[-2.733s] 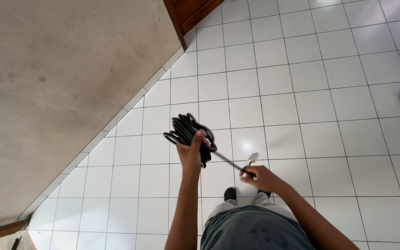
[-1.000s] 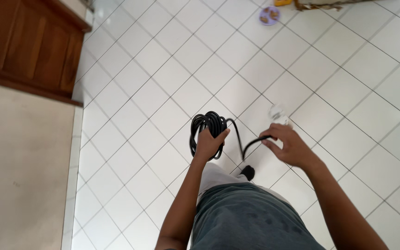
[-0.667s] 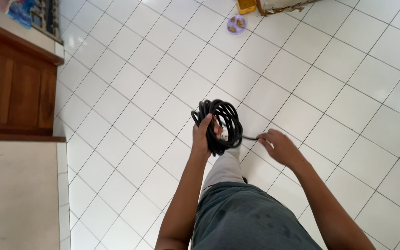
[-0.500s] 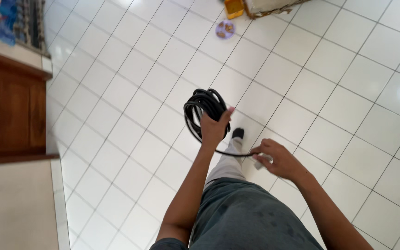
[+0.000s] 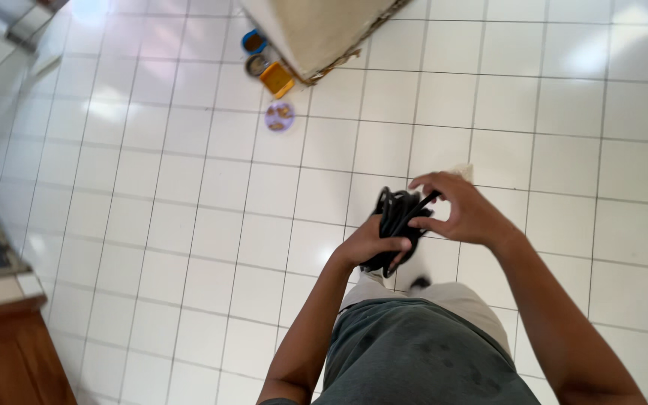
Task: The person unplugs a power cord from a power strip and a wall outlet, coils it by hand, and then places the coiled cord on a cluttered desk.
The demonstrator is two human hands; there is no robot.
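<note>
My left hand grips a coil of black cable in front of my body, above the white tiled floor. My right hand is right beside the coil, pinching the loose end of the cable against it. A pale plug end shows just past my right fingers. Below my hands I see my grey shirt, light trousers and one dark shoe.
A small purple dish with food lies on the floor ahead. Behind it stand a yellow bowl, two round bowls and the corner of a pale pillar or box. A wooden cabinet is at the lower left.
I have turned and walked; the view swung toward the dishes and the pillar. My right hand rose from below the coil to meet it, bringing the cable end onto the loops.
</note>
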